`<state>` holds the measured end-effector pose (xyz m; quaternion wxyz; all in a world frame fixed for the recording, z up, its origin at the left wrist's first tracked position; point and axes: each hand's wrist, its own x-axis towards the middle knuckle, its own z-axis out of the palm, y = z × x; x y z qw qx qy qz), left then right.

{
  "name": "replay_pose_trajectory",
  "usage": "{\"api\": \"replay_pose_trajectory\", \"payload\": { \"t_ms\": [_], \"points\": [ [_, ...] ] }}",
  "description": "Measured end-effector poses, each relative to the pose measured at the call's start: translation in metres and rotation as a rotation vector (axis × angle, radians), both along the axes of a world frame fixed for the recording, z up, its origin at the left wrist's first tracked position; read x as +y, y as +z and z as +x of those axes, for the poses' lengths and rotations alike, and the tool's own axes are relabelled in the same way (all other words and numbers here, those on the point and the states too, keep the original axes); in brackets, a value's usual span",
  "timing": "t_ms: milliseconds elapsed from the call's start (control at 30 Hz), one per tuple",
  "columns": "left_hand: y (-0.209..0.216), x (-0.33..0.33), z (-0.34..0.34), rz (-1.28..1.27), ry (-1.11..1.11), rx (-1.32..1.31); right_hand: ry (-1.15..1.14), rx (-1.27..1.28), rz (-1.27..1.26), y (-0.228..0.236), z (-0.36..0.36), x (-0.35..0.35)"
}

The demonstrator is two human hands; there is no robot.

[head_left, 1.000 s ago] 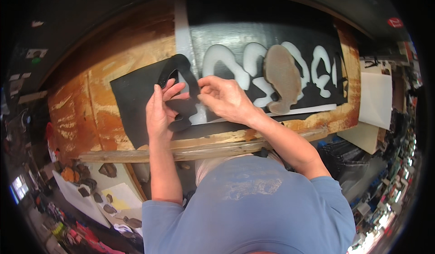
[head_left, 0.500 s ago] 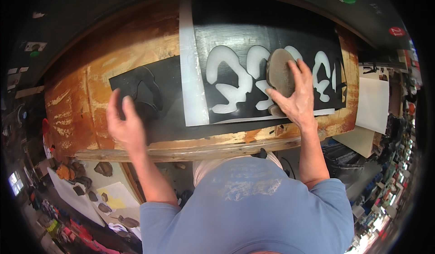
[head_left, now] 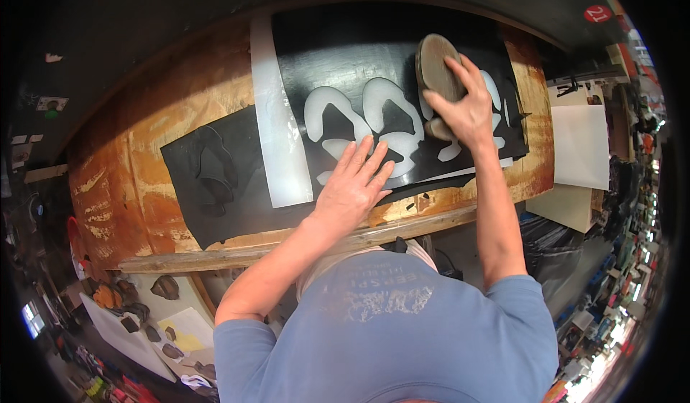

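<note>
From here, R hand (head_left: 468, 112) is clamped on the brown block (head_left: 435, 65), thumb one side, fingers other. Block's over the R part of the shiny black sheet (head_left: 345, 36); can't tell if it's touching or lifted a bit. L hand (head_left: 352, 187) is palm down, fingers apart, across the sheet's near edge, over the lower bits of the pale cut-outs (head_left: 317, 112). White strip (head_left: 277, 130) runs along the sheet's L side, w/ a dull dark piece (head_left: 251, 187) next to it on the wooden surface (head_left: 122, 166).
</note>
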<state>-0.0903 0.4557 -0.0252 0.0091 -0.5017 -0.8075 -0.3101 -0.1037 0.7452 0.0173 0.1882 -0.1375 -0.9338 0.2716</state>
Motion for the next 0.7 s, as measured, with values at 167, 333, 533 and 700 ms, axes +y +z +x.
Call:
{"api": "replay_pose_trajectory", "payload": {
  "t_ms": [167,333,533,700],
  "points": [
    [0.004,-0.009,-0.001,0.041,-0.036,-0.047,-0.039,-0.044,0.104,-0.022,-0.015,0.021],
    [0.023,-0.036,0.025,-0.028,-0.161,-0.197,0.004,0.003,0.100,-0.027,0.043,-0.003],
    [0.064,-0.073,0.026,-0.220,-0.358,-0.571,-0.021,-0.002,0.145,-0.018,0.108,-0.042],
    [0.040,-0.073,-0.018,0.073,0.484,-0.148,-0.042,-0.060,-0.063,0.002,0.101,-0.055]
  ]
}}
